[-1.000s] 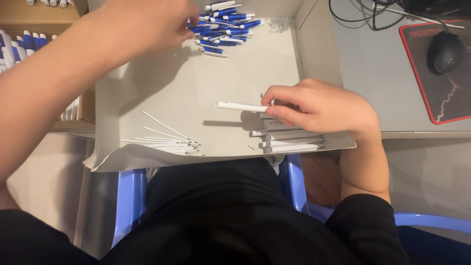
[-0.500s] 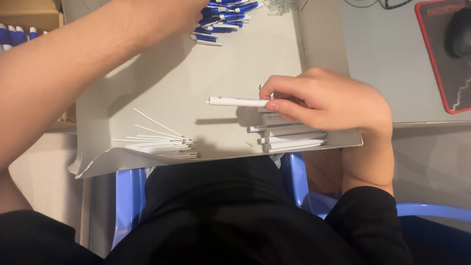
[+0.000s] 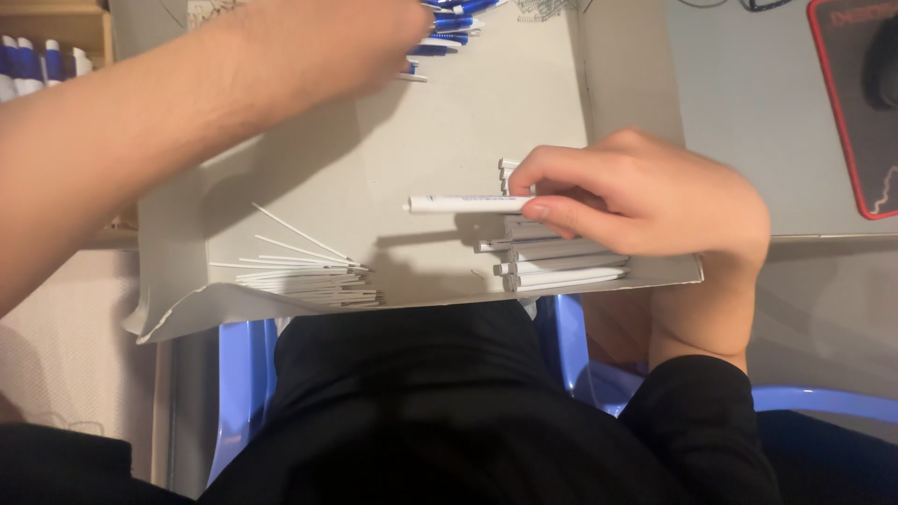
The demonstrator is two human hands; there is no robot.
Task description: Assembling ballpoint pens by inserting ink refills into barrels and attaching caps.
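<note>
In the head view, the right hand (image 3: 645, 196) pinches a white pen tube (image 3: 468, 203) between thumb and fingertips, holding it level just above a small stack of white pen tubes (image 3: 552, 262). That stack lies at the near right corner of a grey cardboard sheet (image 3: 412, 150), which rests across the person's lap and against the counter (image 3: 748, 112). The left hand (image 3: 374, 42) reaches to the far edge of the sheet, over a heap of blue and white pens (image 3: 449, 28); its fingers are blurred, so whether they are closed on anything cannot be told. A bundle of thin white refills (image 3: 309, 281) lies along the near edge of the sheet, toward its left corner, well apart from the stack. A black mouse pad with a red border (image 3: 856, 122) sits at the right edge of the counter.
</note>
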